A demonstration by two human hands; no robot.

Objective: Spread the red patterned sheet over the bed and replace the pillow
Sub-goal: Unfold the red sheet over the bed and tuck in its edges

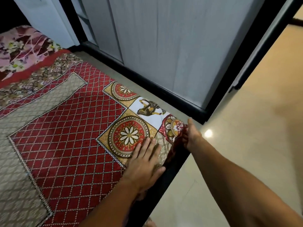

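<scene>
The red patterned sheet (70,145) lies spread flat over the bed, with a red lattice field, beige panels and flower medallions near the corner. My left hand (144,163) rests palm down with fingers apart on the sheet near the bed's near right edge. My right hand (191,135) is at the sheet's corner, its fingers curled over the edge and gripping the hanging fabric. A pink flowered pillow (23,49) lies at the far left end of the bed.
The bed's dark frame (165,182) runs along the near right edge. Grey wardrobe doors (164,46) with a black base stand behind the bed. Glossy beige floor tiles (246,145) spread to the right.
</scene>
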